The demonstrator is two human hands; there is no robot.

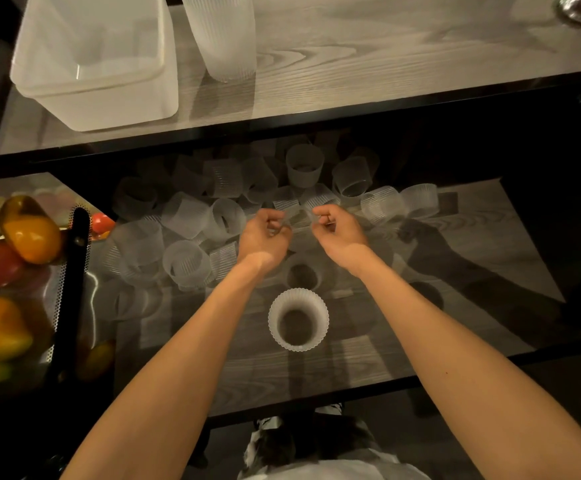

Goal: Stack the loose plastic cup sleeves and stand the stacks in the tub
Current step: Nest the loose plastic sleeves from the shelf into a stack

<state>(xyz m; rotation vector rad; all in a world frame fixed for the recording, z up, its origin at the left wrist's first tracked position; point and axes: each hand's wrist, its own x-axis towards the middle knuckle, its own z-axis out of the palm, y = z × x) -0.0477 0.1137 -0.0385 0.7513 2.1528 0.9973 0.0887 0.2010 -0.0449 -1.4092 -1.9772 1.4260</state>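
- My left hand (264, 233) and right hand (337, 226) pinch one sleeve (299, 220) by opposite edges.
- The upright stack (298, 318) stands between my forearms, apart from the loose pile (195, 230).

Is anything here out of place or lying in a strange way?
Yes. A tall stack stands beside the tub, which looks empty, not inside it. Many loose sleeves lie tipped over in a heap on the lower shelf.

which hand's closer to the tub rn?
Left. The left hand is over the lower shelf, right of the tub; the right hand is farther right. Both pinch one sleeve.
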